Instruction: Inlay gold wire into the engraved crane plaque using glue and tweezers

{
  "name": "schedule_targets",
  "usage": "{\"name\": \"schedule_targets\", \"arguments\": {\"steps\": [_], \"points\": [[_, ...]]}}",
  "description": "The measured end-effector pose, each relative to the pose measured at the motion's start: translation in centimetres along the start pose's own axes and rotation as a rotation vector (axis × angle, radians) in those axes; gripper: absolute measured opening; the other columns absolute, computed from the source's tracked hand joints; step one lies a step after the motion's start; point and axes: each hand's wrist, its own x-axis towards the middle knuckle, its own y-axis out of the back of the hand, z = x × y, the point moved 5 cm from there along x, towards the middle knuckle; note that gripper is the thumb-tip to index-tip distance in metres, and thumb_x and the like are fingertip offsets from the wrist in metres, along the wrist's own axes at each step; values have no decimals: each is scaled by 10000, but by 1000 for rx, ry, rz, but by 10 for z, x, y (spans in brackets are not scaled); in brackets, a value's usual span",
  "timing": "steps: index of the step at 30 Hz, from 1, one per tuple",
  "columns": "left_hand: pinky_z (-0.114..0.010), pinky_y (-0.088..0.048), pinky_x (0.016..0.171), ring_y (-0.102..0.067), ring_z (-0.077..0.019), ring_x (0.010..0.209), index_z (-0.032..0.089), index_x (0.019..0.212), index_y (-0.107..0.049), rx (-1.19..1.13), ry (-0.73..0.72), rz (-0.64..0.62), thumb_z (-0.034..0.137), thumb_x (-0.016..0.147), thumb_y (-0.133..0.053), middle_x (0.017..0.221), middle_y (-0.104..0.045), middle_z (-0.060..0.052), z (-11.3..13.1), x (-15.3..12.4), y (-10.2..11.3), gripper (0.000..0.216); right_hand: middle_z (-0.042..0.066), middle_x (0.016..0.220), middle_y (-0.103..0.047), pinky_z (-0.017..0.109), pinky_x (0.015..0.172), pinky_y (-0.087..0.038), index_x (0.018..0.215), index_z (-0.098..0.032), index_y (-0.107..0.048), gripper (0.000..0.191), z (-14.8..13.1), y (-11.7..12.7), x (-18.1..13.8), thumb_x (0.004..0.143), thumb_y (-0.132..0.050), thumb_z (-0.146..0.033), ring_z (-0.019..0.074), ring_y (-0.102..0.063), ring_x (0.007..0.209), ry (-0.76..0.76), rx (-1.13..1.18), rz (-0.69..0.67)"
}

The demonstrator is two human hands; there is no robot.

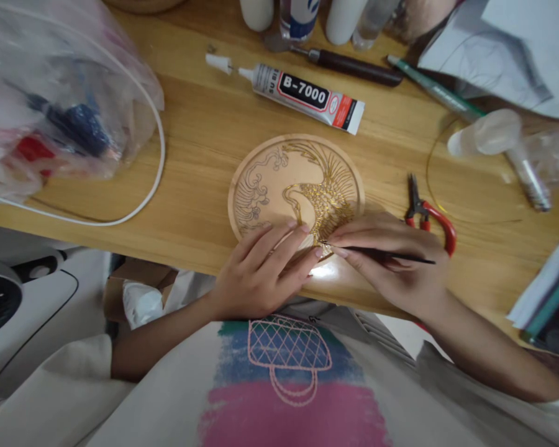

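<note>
A round wooden plaque (266, 166) with a raised rim lies on the table, carrying a bird outlined in gold wire and line-drawn waves at its left. My left hand (265, 270) rests with fingers spread over the plaque's lower edge, steadying against it. Pinched in my right hand (395, 267) is a slim black pointed tool (377, 252), its tip on the gold wirework at the lower right of the bird. Whether it is tweezers or a single-shafted tool I cannot tell. My fingers hide the bottom part of the plaque.
Red-handled pliers (440, 226) lie right of the plaque, near a loose gold wire (427, 171). Behind are a B-7000 glue tube (302, 93), a dark-handled tool (358, 67) and a green pen (438, 90). A plastic bag (74, 93) and white cable (162, 143) occupy the left.
</note>
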Motion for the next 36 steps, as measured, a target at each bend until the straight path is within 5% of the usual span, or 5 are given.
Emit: {"name": "schedule_targets", "arguments": {"steps": [36], "points": [[-392, -532, 956, -631, -251, 1131, 199, 1174, -659, 16, -15, -8, 354, 868, -661, 1207, -680, -105, 0, -1, 0, 342, 19, 861, -766, 344, 772, -548, 970, -248, -720, 197, -2, 4, 1, 850, -670, -100, 166, -707, 838, -14, 27, -78]]}}
